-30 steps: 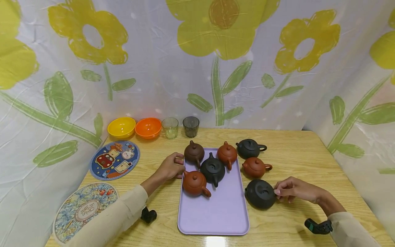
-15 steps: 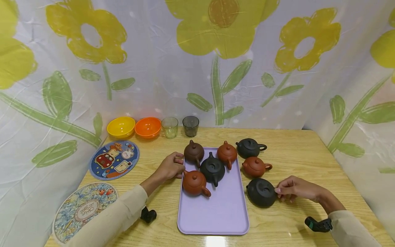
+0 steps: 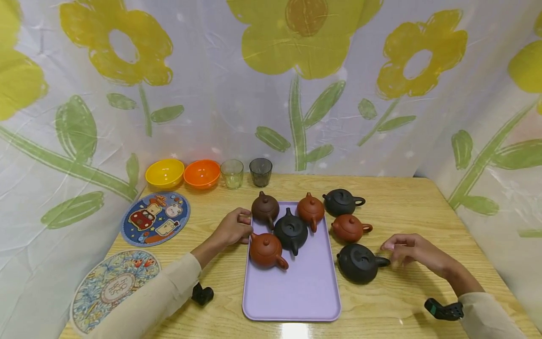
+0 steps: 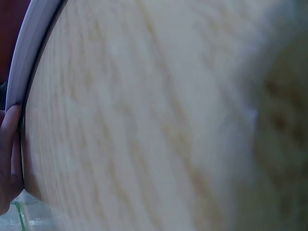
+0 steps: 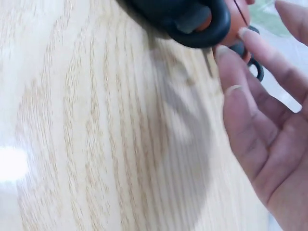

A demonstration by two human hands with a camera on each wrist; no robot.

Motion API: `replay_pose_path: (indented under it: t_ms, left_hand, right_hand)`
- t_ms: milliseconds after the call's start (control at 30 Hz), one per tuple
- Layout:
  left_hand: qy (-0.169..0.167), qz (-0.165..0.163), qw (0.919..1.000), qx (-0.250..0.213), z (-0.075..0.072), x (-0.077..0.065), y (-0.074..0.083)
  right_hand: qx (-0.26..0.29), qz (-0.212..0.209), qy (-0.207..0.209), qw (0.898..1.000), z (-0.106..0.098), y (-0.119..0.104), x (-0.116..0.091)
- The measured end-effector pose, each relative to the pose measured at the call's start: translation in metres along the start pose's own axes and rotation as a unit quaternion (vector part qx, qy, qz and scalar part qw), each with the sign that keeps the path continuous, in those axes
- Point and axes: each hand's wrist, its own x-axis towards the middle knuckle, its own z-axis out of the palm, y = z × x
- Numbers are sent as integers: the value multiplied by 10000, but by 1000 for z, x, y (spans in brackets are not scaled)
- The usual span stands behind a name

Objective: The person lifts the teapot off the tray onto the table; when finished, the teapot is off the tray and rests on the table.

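On the left side of the lilac tray [image 3: 292, 292], my left hand [image 3: 232, 230] holds the rim; the left wrist view shows fingertips [image 4: 14, 115] against the tray's edge. Four kinds aside, the tray bears several teapots: dark brown [image 3: 265, 207], black [image 3: 290, 230], and two reddish-brown, one at the near left [image 3: 265, 250]. My right hand [image 3: 417, 254] hovers just right of a black teapot [image 3: 358, 263] on the table, apart from its handle [image 5: 219, 24], fingers loosely bent with nothing between them. Beyond it stand a red-brown teapot [image 3: 349, 228] and another black teapot [image 3: 339, 202].
At the back left stand a yellow bowl [image 3: 165, 174], an orange bowl [image 3: 202, 174], a greenish glass [image 3: 232, 174] and a grey glass [image 3: 260, 173]. Two round placemats, one blue [image 3: 155, 219] and one patterned [image 3: 116, 287], lie on the left of the wooden table [image 3: 423, 207].
The near black teapot shifted slightly rightward, then my right hand let go of its handle and drew back to the right. My left hand stays at the tray's edge.
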Motion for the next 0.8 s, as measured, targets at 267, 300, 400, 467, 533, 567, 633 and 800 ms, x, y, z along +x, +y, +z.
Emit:
replay_pose_path:
  t_ms: [267, 300, 400, 467, 533, 567, 633, 800]
  left_hand:
    - [-33, -50, 10000, -54, -2, 0, 0]
    - [-32, -56, 10000, -44, -2, 0, 0]
    - [1, -65, 10000, -49, -1, 0, -1]
    - [15, -57, 10000, -63, -1, 1, -2]
    - [11, -42, 10000, -66, 0, 0, -2]
    - [8, -25, 10000, -58, 0, 0, -2]
    - [20, -37, 10000, -69, 0, 0, -1]
    - [28, -75, 10000, -37, 0, 0, 0]
  right_hand:
    - [80, -384, 617, 9973, 19, -25, 1]
    - [120, -437, 655, 9968, 22, -28, 2]
    - [281, -555, 643, 9960, 32, -39, 5]
    - [345, -677, 575, 9954, 40, -47, 7]
    - [403, -801, 463, 9949, 48, -55, 10]
    - [429, -851, 391, 9947, 52, -59, 11]
    - [455, -911, 258, 9945, 62, -66, 14]
    - [507, -738, 90, 9959, 87, -82, 25]
